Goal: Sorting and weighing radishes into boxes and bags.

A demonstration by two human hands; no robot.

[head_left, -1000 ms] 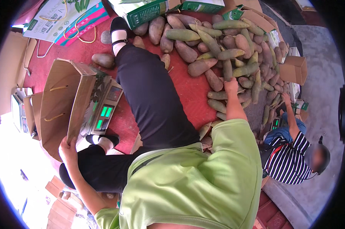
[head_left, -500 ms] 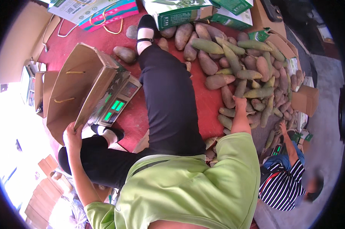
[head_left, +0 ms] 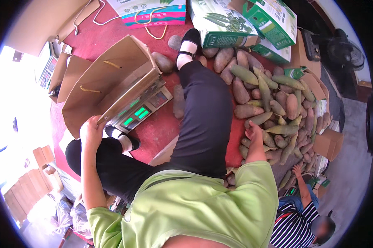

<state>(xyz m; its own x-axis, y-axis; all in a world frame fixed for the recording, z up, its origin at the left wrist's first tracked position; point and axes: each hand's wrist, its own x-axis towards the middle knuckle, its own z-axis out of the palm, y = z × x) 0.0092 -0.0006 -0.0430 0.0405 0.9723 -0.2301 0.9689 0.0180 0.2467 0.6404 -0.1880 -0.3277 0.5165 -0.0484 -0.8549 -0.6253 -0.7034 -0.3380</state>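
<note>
My left hand (head_left: 91,131) is closed on the near edge of an open cardboard box (head_left: 85,105) with yellow cord handles. The box rests tilted on a digital scale (head_left: 157,101) with a lit green display. At the near side of a heap of green and purplish-brown radishes (head_left: 292,105), my right hand (head_left: 254,134) has its fingers curled against a radish (head_left: 259,119). The palm side of that grip is partly hidden. My bent legs (head_left: 205,124) lie between the box and the heap.
Printed cartons (head_left: 223,25) and a colourful gift bag (head_left: 157,17) stand at the far side. A second scale (head_left: 48,70) is at the left. At the right, a co-worker in a striped shirt (head_left: 294,227) reaches into the heap; a black fan (head_left: 345,49) stands behind.
My right hand has gone from reaching into the heap to curling around a radish. My left hand keeps hold of the box edge. The whole view has shifted.
</note>
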